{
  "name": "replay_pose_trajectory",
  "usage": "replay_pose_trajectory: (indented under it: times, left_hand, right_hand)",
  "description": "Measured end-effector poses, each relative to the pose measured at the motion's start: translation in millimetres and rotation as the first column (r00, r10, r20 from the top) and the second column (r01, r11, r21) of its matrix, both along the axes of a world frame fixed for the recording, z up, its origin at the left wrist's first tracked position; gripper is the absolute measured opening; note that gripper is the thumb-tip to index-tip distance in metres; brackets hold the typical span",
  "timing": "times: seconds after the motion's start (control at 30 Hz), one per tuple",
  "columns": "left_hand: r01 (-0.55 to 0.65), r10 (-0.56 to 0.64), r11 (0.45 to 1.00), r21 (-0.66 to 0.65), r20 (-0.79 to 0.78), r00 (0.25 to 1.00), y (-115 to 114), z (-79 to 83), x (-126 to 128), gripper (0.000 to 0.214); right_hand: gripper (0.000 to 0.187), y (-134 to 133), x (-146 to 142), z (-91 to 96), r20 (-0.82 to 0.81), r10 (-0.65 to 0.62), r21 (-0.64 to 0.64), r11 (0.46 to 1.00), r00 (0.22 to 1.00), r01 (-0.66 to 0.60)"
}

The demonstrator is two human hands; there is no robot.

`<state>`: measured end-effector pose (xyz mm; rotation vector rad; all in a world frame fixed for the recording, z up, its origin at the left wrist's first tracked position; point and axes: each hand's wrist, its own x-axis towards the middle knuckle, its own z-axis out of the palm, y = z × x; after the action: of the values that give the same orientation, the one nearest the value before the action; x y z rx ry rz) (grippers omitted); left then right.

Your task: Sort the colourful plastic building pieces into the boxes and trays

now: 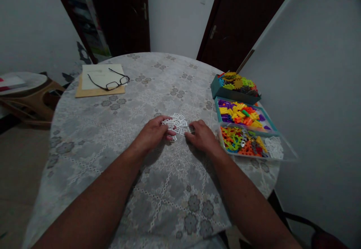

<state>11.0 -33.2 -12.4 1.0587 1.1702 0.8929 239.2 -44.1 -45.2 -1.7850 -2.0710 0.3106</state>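
White openwork plastic pieces [178, 122] with a lattice pattern form a small cluster at the middle of the table. My left hand [153, 132] is closed on the cluster's left side, thumb on top and fingers curled at the edge. One white bit pokes out below those fingers. At the right side, my right hand [200, 134] pinches a lattice piece between thumb and fingers. Whether the pieces are joined or only overlap, I cannot tell.
To the right stand a teal box [234, 95] of colourful gear-like parts, a tray [269, 117] of bright plastic tubes and a clear tray [287, 151] of mixed pieces. Black-framed glasses [113, 85] lie on papers [93, 77] at the far left. A patterned cloth [169, 189] covers the round table.
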Motion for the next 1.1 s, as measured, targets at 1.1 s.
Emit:
replay_pose_trajectory:
  times: [1.1]
  left_hand:
    - [0.219,-0.215,0.976,-0.017,0.114,0.97,-2.8,-6.4,-1.1,0.042]
  right_hand:
    - [0.027,-17.4,-37.2,8.8,-0.682,0.105,0.009,0.991,0.724,-0.135]
